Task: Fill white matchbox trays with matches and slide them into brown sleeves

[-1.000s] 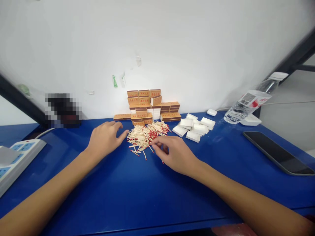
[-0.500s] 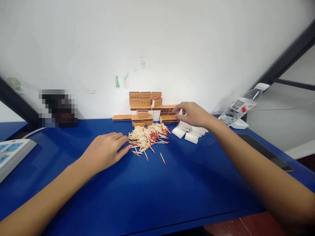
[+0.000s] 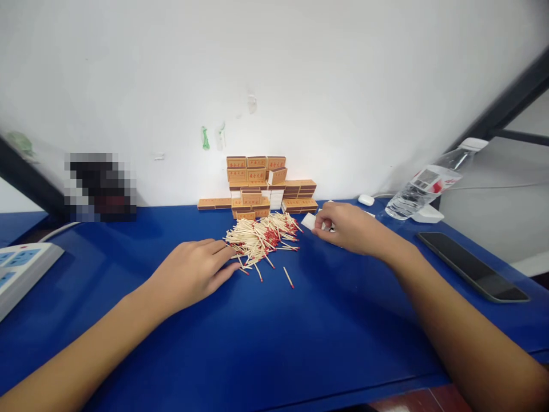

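A heap of red-tipped matches (image 3: 261, 236) lies on the blue table, with a few loose ones in front. My left hand (image 3: 199, 266) rests at the heap's left edge, thumb apart from the stretched fingers, with its fingertips touching the matches. To the right of the heap, my right hand (image 3: 343, 226) is low over the white matchbox trays. Its thumb and index finger are curled in at the edge of a white tray (image 3: 308, 221). The hand covers most of the other trays. Behind the heap rises a stack of orange matchboxes (image 3: 256, 175), stepped on both sides.
A tilted water bottle (image 3: 422, 186) leans at the back right above a white case (image 3: 428, 214). A dark phone (image 3: 472, 266) lies by the right forearm. At left are a power strip (image 3: 28, 269) and a blurred dark object (image 3: 103, 186). A white wall (image 3: 321, 86) stands behind.
My right hand has moved down from beside the right end of the matchbox stack to the white trays, its fingers curling in. My left hand has shifted slightly right against the match heap.
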